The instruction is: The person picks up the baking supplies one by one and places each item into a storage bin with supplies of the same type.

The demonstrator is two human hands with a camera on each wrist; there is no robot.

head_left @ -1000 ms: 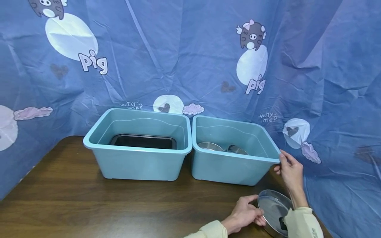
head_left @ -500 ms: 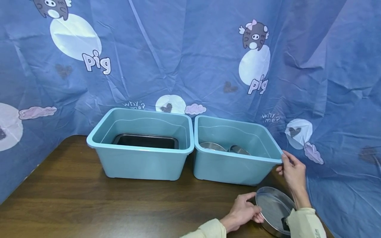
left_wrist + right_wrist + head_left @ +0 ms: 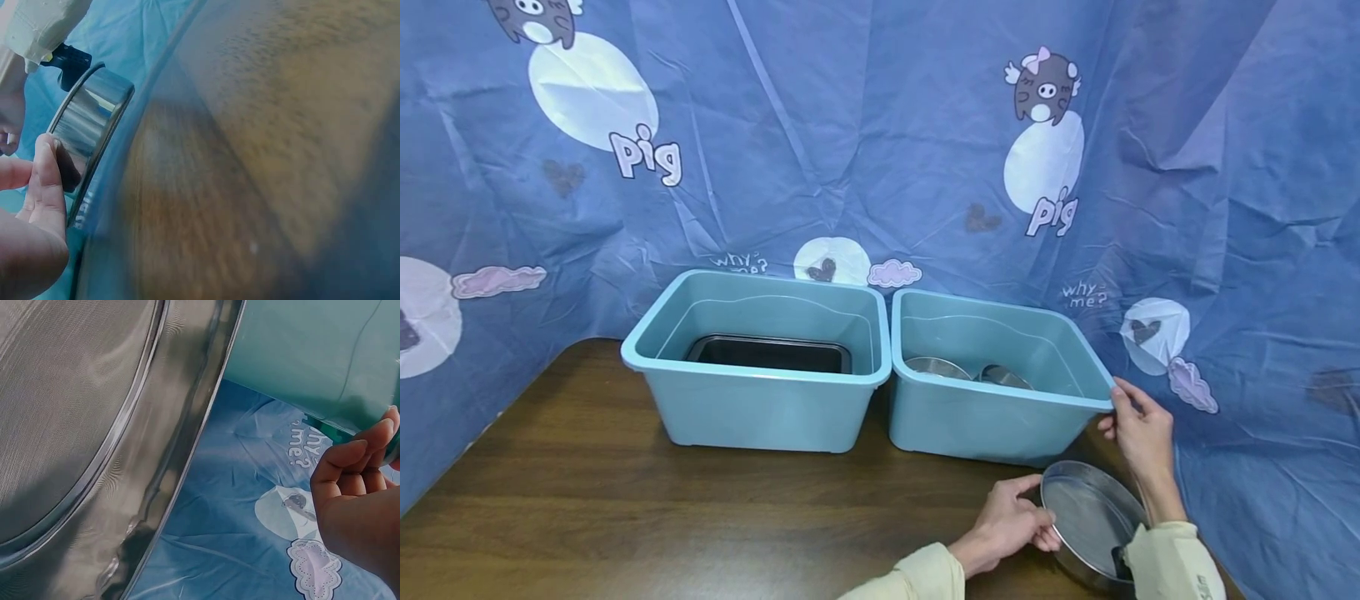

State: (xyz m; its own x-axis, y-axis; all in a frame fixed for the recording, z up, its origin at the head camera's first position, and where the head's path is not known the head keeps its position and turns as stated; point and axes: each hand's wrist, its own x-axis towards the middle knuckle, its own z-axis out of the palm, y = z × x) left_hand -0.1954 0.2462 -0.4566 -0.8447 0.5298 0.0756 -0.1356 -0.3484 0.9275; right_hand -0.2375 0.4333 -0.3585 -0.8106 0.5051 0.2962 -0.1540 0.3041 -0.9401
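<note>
A round metal sieve [image 3: 1093, 521] with a fine mesh bottom is at the table's right end, partly hidden by the right sleeve. My left hand [image 3: 1009, 523] grips its left rim; in the left wrist view the fingers [image 3: 47, 178] lie against its shiny side wall. The mesh [image 3: 69, 406] fills the left of the right wrist view. My right hand [image 3: 1142, 429] pinches the front right corner of the right blue bin's rim [image 3: 1000, 393]. Inside that bin sit a round metal rim [image 3: 937, 367] and another curved metal piece [image 3: 1004, 377], both mostly hidden by the front wall.
Left of that bin stands a second blue bin [image 3: 756, 412], holding a black rectangular pan [image 3: 771, 354]. Both bins stand on a brown wooden table [image 3: 700, 517]. A blue printed cloth [image 3: 850, 125] hangs close behind them and down the right side.
The left hand and the sieve have moved slightly away from me, toward the right bin. My right hand has stayed on the bin's corner. The whole head view has shifted a little.
</note>
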